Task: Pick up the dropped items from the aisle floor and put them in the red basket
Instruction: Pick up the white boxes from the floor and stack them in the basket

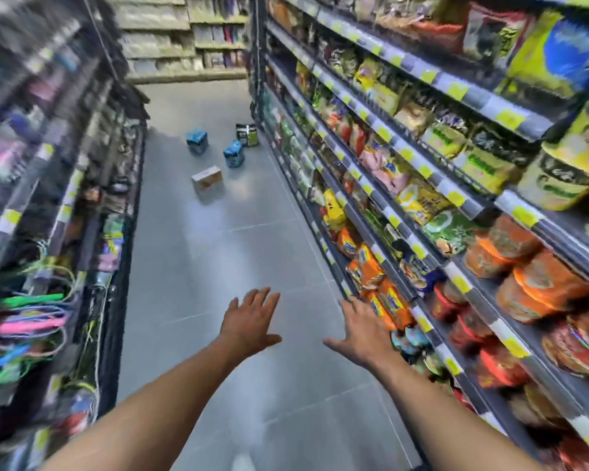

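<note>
Several dropped items lie on the grey aisle floor far ahead: a tan cardboard box (208, 178) nearest, a blue pack (233, 153) behind it to the right, another blue pack (197, 140) to the left, and a black-and-green bag (247, 134) furthest, by the right shelf. My left hand (251, 319) and my right hand (363, 329) stretch forward, palms down, fingers spread, empty, well short of the items. No red basket is in view.
Shelves line both sides of the narrow aisle: noodle packs and bowls on the right shelf (422, 198), hanging coloured goods on the left rack (48, 283). Another shelf wall (184, 39) closes the aisle's far end. The picture is motion-blurred.
</note>
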Demonstrator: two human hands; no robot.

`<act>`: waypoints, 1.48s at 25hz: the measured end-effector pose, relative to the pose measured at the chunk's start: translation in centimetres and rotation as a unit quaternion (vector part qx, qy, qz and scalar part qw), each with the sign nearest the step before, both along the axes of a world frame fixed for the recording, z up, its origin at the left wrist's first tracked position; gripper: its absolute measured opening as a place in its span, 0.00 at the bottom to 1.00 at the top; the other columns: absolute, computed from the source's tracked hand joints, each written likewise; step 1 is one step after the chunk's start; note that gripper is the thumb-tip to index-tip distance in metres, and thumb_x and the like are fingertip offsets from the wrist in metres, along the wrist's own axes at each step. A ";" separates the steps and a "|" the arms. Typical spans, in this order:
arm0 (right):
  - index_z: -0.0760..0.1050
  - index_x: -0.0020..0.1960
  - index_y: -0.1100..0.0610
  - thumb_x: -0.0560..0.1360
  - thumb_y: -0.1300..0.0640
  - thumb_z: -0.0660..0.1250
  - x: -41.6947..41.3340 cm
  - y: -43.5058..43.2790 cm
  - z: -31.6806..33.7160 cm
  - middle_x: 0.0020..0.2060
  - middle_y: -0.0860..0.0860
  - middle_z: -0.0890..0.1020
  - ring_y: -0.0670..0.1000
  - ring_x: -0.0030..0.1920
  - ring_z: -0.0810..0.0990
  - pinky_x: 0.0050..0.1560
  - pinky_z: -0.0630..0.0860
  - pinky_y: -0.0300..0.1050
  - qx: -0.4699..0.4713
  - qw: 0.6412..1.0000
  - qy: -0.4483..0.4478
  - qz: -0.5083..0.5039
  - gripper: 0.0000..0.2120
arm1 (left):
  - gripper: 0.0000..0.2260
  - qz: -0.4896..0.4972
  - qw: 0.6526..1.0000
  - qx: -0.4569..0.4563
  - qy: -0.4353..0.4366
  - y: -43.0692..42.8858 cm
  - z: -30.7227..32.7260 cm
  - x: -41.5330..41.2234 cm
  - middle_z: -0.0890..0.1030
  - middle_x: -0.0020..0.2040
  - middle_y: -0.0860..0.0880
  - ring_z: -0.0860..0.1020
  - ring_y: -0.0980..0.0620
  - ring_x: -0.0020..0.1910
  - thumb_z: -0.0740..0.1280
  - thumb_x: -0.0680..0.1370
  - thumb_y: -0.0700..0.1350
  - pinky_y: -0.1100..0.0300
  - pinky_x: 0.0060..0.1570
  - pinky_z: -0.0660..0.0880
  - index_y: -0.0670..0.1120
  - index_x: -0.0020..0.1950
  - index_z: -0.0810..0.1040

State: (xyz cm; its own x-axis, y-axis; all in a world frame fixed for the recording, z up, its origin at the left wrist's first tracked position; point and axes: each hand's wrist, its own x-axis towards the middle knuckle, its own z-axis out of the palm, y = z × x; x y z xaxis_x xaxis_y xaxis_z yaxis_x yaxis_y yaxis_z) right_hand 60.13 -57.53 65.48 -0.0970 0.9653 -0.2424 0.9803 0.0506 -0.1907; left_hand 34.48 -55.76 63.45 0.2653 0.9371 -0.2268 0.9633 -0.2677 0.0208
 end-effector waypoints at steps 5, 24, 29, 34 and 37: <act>0.58 0.80 0.50 0.69 0.31 0.70 -10.2 8.1 0.3 0.80 0.51 0.61 0.54 0.79 0.60 0.76 0.63 0.53 0.014 0.998 0.008 0.066 0.47 | 0.44 0.057 0.998 0.008 0.007 4.6 0.7 -10.4 0.52 0.84 0.49 0.54 0.45 0.82 0.66 0.77 0.67 0.42 0.75 0.61 0.51 0.83 0.49; 0.58 0.80 0.49 0.69 0.32 0.71 -21.2 48.5 -1.3 0.80 0.51 0.61 0.55 0.78 0.61 0.75 0.63 0.54 0.011 0.984 0.025 0.177 0.47 | 0.44 0.179 0.984 0.013 0.009 37.6 0.0 -20.4 0.54 0.83 0.49 0.55 0.46 0.81 0.67 0.75 0.68 0.43 0.75 0.62 0.52 0.83 0.50; 0.57 0.80 0.50 0.70 0.32 0.71 -23.8 58.7 -1.2 0.80 0.51 0.60 0.55 0.79 0.60 0.75 0.62 0.55 -0.003 0.979 0.018 0.204 0.47 | 0.45 0.207 0.978 0.005 0.006 46.7 0.0 -22.8 0.53 0.83 0.49 0.54 0.45 0.81 0.66 0.75 0.69 0.43 0.74 0.63 0.52 0.83 0.50; 0.57 0.81 0.49 0.69 0.32 0.71 -28.4 70.6 -2.0 0.80 0.51 0.61 0.55 0.78 0.61 0.76 0.63 0.55 -0.004 0.976 0.014 0.218 0.47 | 0.45 0.217 0.976 0.010 -0.004 58.3 -1.0 -27.5 0.54 0.83 0.49 0.55 0.45 0.81 0.67 0.75 0.69 0.43 0.75 0.62 0.52 0.83 0.50; 0.55 0.81 0.49 0.70 0.32 0.71 -32.1 77.9 -2.0 0.80 0.50 0.61 0.54 0.78 0.61 0.77 0.62 0.54 0.000 0.974 0.005 0.228 0.48 | 0.45 0.219 0.976 0.013 -0.005 65.9 -1.2 -31.3 0.54 0.83 0.49 0.55 0.45 0.81 0.67 0.75 0.69 0.42 0.75 0.61 0.52 0.83 0.50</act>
State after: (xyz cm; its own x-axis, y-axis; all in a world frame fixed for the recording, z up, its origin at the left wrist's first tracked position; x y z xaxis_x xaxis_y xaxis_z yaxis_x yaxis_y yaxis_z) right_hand 27.99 20.34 63.44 -0.5178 0.8212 -0.2397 0.8540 0.4798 -0.2012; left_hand 3.17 10.10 62.25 -0.1599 0.9665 -0.2010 0.9851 0.1691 0.0298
